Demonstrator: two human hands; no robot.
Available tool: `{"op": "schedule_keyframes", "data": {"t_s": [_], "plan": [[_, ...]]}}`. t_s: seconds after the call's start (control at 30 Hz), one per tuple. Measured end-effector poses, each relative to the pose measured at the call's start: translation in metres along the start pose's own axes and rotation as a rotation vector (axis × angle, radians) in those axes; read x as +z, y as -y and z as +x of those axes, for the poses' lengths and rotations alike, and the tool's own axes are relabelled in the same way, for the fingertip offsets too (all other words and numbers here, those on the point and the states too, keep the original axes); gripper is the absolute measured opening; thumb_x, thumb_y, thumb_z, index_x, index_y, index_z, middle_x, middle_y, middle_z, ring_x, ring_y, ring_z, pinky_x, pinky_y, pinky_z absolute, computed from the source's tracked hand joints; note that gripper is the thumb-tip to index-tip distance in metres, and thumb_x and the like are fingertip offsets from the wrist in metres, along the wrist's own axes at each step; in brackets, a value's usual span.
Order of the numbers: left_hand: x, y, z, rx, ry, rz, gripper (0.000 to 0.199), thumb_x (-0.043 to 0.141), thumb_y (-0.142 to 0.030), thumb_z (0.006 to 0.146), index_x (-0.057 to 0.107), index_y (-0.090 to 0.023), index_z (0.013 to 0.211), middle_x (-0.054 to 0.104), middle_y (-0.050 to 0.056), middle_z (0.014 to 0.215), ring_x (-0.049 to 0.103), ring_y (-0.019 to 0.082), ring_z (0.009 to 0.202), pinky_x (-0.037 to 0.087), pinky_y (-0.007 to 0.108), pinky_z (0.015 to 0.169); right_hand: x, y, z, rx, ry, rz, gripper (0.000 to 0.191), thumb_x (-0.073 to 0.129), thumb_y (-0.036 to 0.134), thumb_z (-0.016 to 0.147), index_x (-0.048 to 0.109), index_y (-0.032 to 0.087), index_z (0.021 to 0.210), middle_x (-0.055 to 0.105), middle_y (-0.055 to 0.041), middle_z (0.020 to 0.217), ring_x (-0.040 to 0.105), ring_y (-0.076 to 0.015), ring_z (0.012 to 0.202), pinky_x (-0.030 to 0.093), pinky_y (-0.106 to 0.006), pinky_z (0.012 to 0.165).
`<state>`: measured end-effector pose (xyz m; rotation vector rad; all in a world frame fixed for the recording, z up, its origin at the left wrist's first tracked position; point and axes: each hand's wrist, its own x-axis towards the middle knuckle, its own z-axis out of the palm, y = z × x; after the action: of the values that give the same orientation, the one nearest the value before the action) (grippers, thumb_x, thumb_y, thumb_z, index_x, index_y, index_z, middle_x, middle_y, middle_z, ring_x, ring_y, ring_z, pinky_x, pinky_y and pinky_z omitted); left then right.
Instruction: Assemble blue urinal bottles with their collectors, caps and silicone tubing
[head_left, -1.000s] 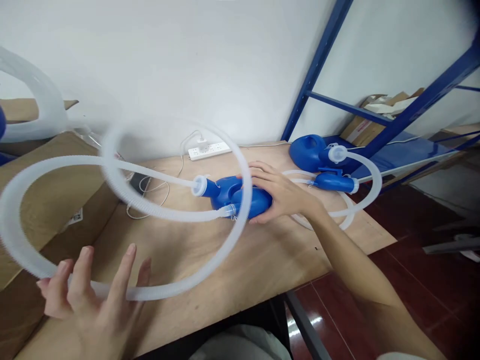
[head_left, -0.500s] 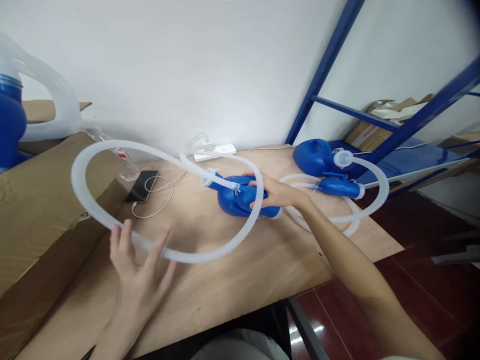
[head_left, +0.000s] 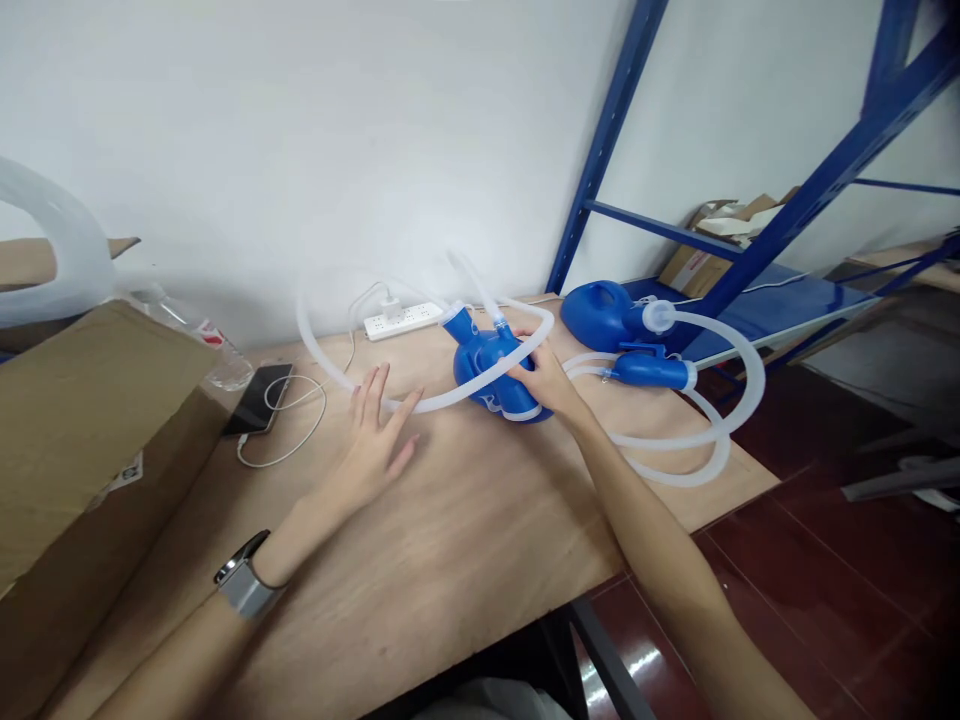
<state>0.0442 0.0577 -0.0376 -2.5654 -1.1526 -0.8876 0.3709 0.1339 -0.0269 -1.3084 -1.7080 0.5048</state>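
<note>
A blue plastic bottle [head_left: 487, 355] with a smaller blue cylinder against it is near the middle of the wooden table. My right hand [head_left: 545, 378] grips its right side, fingers partly hidden behind it. From it a translucent white hose [head_left: 465, 390] loops out to the left, its upper part blurred. My left hand [head_left: 379, 430] is at the hose's lower left bend, fingers spread and touching or almost touching it. Further right lie a second blue bottle [head_left: 598, 315] and a blue cylinder [head_left: 651, 370], with a coiled hose [head_left: 752, 375].
An open cardboard box [head_left: 97, 430] fills the left side. Behind it lies a clear bottle [head_left: 225, 365], with a phone [head_left: 259, 400] and its white cable. A white power strip [head_left: 405, 320] sits by the wall. A blue metal rack [head_left: 611, 130] rises at the right.
The held bottle has turned, its neck now pointing more upward. The hose loop has swung up and away from me. My left hand has moved right and forward, and the view has shifted.
</note>
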Motion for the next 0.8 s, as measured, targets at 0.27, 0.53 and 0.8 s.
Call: {"op": "schedule_keyframes", "data": {"t_s": [0.27,0.53,0.8], "plan": [[0.016,0.005,-0.003,-0.102,-0.109,0.032,0.101,0.069,-0.018,0.098,0.006,-0.036,0.175,-0.018,0.017,0.182,0.000,0.052,0.167,0.024,0.079,0.127,0.002,-0.018,0.012,0.156,-0.367,-0.064,0.068,0.053,0.070,0.095,0.055,0.020,0.141,0.061,-0.0175,0.141,0.058,-0.0348,0.138,0.048,-0.052,0.120],[0.044,0.023,-0.036,-0.159,0.022,0.027,0.093,0.063,-0.017,0.100,0.009,-0.028,0.175,-0.011,0.027,0.180,0.004,0.056,0.166,0.033,0.080,0.122,-0.005,-0.018,0.066,0.320,-0.405,-0.203,0.067,0.046,0.067,0.101,0.065,0.016,0.140,0.045,-0.0203,0.164,0.046,-0.0360,0.154,0.039,-0.051,0.127],[0.053,0.028,-0.045,-0.198,0.057,-0.013,0.072,0.056,-0.021,0.104,0.028,-0.023,0.171,-0.001,0.025,0.182,0.007,0.049,0.168,0.033,0.074,0.126,0.006,-0.017,0.103,0.483,-0.315,-0.351,0.078,0.057,0.077,0.091,0.074,0.010,0.127,0.046,-0.0275,0.159,0.049,-0.0498,0.147,0.033,-0.065,0.125]]}}
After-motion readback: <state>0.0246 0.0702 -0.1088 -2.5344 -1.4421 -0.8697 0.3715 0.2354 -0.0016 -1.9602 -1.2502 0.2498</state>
